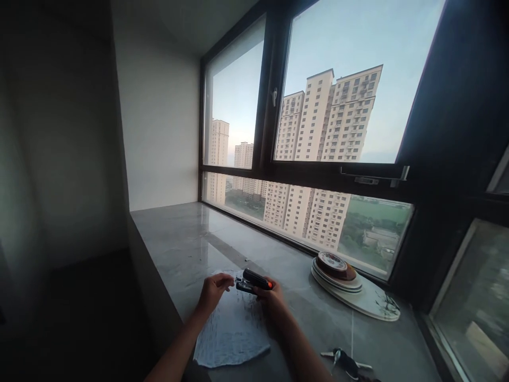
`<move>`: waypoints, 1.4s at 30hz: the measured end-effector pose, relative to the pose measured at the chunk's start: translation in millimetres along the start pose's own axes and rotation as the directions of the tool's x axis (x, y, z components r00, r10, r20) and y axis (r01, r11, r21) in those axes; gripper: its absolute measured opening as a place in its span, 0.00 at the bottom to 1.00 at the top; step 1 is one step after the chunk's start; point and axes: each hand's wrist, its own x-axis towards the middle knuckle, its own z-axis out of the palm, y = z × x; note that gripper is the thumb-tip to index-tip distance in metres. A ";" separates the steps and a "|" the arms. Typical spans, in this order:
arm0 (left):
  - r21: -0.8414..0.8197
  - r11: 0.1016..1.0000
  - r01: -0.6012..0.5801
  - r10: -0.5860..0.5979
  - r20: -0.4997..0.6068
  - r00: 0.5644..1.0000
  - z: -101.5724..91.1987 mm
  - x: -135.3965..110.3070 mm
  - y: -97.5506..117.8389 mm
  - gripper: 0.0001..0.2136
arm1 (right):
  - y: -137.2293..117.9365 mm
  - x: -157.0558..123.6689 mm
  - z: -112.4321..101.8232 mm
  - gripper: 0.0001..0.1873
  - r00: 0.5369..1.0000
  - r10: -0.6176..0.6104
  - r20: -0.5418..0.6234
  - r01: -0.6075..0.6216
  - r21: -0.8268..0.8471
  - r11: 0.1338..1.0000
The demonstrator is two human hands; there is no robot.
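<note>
My right hand point(270, 294) is wrapped round a black stapler point(254, 280) with an orange spot near its grip end. The stapler's two long halves stand apart toward the left, and a small metal part shows at that end. Close by that metal end, my left hand point(217, 289) has its fingers pinched together. What lies between them, if anything, is too small to make out. Beneath both hands a greyish-white cloth point(234, 339) with dark streaks is spread on the sill.
The grey stone sill point(170, 233) runs along a dark-framed window point(338, 171). Several stacked plates point(338, 284) lie at the right near the glass, on an oval white board point(384, 307). A bunch of keys point(348, 363) sits at the near right. The sill's edge drops off at left.
</note>
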 end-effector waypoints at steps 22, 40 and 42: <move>-0.081 0.996 0.026 -0.029 -0.040 0.999 1.7 -5.0 10.3 0.16 | 11.2 5.8 -2.1 0.15 0.995 -0.074 0.070 0.087 -0.203 0.975; 0.422 0.890 -0.175 0.136 0.122 0.983 4.2 -1.2 11.1 0.06 | 9.6 5.5 2.9 0.14 0.991 -0.111 0.080 0.127 -0.247 0.961; 0.424 0.891 -0.162 0.108 0.147 0.983 4.5 -0.9 8.9 0.05 | 12.1 6.9 2.0 0.12 0.987 -0.135 0.083 0.153 -0.276 0.949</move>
